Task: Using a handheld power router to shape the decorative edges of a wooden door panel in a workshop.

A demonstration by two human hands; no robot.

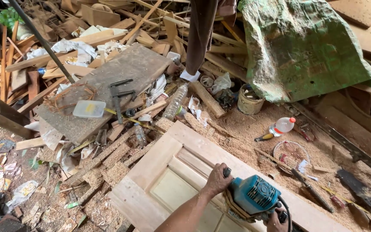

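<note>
1. Wooden door (159,169), pale and unfinished, lies flat under both hands; its recessed panel sits just left of the left hand.
2. Green tarp (301,47), crumpled, well above and right of the hands.
3. Grey plank (121,81), dusty, far up-left of the hands; a dark clamp (119,96) and a flat plastic box (89,108) rest on it.
4. Sawdust (245,129) covers the ground just beyond the door, above the hands.
5. Blue power tool (253,195) rests on the door's rail, between the two hands.
6. Left hand (217,180) is clamped around the tool's black front knob.
7. Right hand (275,221), at the frame's bottom edge, grips the tool's rear by the cord; only partly visible.
8. Plastic bottle with red cap (282,126) lies up-right of the hands, on sawdust.
9. Small bucket (249,101), further up, beside the tarp.
</note>
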